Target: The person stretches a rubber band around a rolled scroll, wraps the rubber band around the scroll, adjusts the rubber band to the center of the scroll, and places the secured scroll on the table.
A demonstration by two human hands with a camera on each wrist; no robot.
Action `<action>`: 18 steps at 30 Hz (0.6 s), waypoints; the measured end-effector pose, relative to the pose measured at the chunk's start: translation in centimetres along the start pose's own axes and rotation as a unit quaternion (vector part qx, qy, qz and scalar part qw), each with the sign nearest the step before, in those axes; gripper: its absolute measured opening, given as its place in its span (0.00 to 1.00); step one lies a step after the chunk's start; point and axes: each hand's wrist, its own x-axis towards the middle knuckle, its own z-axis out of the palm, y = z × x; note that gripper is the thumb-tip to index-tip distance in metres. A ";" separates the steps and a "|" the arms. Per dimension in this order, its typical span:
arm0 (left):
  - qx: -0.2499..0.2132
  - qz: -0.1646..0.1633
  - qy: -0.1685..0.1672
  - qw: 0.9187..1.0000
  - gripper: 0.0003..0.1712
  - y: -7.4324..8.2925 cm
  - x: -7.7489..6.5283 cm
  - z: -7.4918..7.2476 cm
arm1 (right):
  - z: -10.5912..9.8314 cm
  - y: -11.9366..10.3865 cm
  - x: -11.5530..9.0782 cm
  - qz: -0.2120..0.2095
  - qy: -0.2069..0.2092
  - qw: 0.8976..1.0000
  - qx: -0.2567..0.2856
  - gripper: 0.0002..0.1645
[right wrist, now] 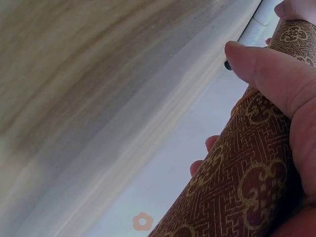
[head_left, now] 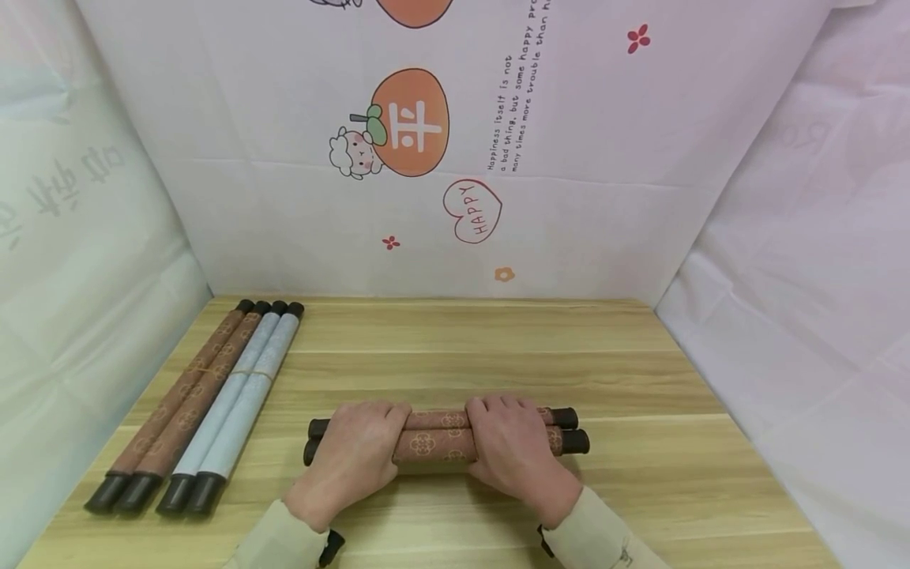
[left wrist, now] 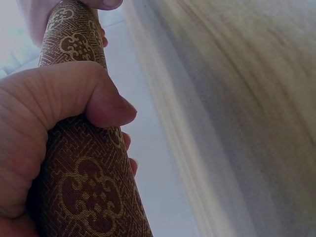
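Two brown patterned scrolls with black end caps lie crosswise side by side in front of me in the head view, the front scroll [head_left: 434, 446] and the back scroll [head_left: 430, 420]. My left hand [head_left: 355, 450] grips the pair left of the middle, its thumb [left wrist: 111, 106] over the cloth. On the other side of the middle, my right hand [head_left: 513, 450] holds them too, with fingertips [right wrist: 196, 168] showing past the far side. Gold medallions cover the brown cloth [left wrist: 91, 195]. Around it runs a thin tan band [right wrist: 243, 101] near the right thumb.
On the wooden table's left side lie two brown scrolls [head_left: 171, 407] beside two pale blue scrolls [head_left: 245, 403], with thin bands around them. White printed cloth [head_left: 583, 229] rises behind the table [head_left: 462, 340] and along both sides.
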 end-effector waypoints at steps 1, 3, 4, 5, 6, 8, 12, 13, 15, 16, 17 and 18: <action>-0.001 0.000 -0.001 1.000 0.28 0.0 0.0 0.0 | 0.0 -0.1 0.0 0.000 -0.001 1.000 0.000 0.39; -0.003 -0.001 -0.003 1.000 0.28 0.1 0.0 -0.1 | -0.1 -0.2 0.1 0.002 -0.002 1.000 0.001 0.40; -0.004 -0.002 -0.006 1.000 0.28 0.2 0.0 -0.1 | 0.0 -0.3 0.1 0.002 -0.001 1.000 0.001 0.41; -0.005 -0.003 -0.007 1.000 0.28 0.2 0.0 -0.2 | -0.1 -0.4 0.2 0.003 0.000 1.000 0.000 0.41; -0.006 -0.003 -0.008 1.000 0.28 0.2 0.0 -0.2 | 0.0 -0.5 0.2 0.002 0.004 1.000 -0.002 0.41; -0.005 -0.005 -0.009 1.000 0.27 0.3 0.0 -0.2 | 0.0 -0.7 0.2 0.003 0.011 1.000 -0.006 0.41; -0.003 -0.003 -0.011 1.000 0.26 0.4 0.1 -0.3 | 0.2 -1.0 0.2 0.000 0.013 1.000 -0.004 0.42; -0.004 -0.002 -0.011 1.000 0.26 0.5 0.1 -0.3 | 0.2 -1.1 0.2 -0.002 0.015 1.000 -0.001 0.41; -0.007 0.001 -0.011 1.000 0.26 0.5 0.2 -0.2 | 0.2 -1.3 0.3 -0.006 0.018 1.000 0.006 0.42; -0.009 0.001 -0.010 1.000 0.26 0.6 0.3 -0.2 | 0.1 -1.4 0.3 -0.008 0.022 1.000 0.008 0.42; -0.009 0.002 -0.008 1.000 0.26 0.6 0.3 -0.2 | 0.1 -1.5 0.3 -0.010 0.026 1.000 0.008 0.42; -0.009 0.002 -0.006 1.000 0.26 0.6 0.3 -0.2 | 0.2 -1.5 0.4 -0.010 0.030 0.999 0.006 0.42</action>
